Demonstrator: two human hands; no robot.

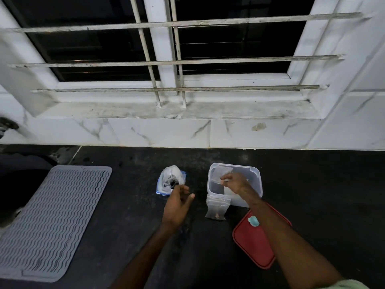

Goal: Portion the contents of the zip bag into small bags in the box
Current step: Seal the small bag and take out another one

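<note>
1. Your left hand [178,203] is at the mouth of the zip bag [166,189]. The bag stands open on the black counter [125,205], just left of the box, with dark contents showing inside.
2. The fingers of that hand are loosely curled and the thumb sticks out to the right. The fingertips reach the bag's opening, but the spot is dim and small, so you cannot tell whether they pinch anything.
3. Your right hand [235,183] is over the clear box [257,178], pinching a small bag [219,174] by its edge between thumb and fingertips. The bag hangs over the box's far-left part.
4. A stack of small bags [217,207] leans against the box's near wall and stands on the counter. The front one has brownish bits at the bottom.
5. A red lid [250,247] lies flat on the counter near the box, partly under your right forearm. It has a teal tab [253,221] at its far edge.
6. A grey ribbed mat [52,220] lies far left, well apart from the bags.
7. A barred window [166,59] is set in the wall behind the counter.
</note>
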